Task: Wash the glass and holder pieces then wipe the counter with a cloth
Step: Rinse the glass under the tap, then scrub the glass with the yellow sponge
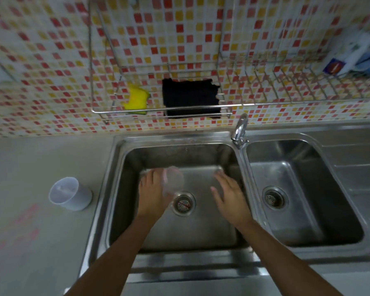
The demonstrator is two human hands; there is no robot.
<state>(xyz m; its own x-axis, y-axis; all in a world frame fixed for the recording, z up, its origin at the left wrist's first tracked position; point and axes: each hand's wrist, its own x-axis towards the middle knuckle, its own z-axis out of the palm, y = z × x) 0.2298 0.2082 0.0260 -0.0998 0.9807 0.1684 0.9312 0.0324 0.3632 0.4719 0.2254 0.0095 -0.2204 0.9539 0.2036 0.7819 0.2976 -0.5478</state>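
Glass (173, 181) held in left hand (153, 194) over left basin of sink (179, 138), just behind drain (183, 203), right hand (229, 195) spread open, empty; likely risk: wet one-handed hold slips, glass hits steel.

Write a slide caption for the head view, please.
In the left sink basin, the left hand holds a clear glass, the right hand open beside it; white holder on the counter.

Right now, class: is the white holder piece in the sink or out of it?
Out. The white holder piece stands on the counter, left of the sink, with nothing touching it.
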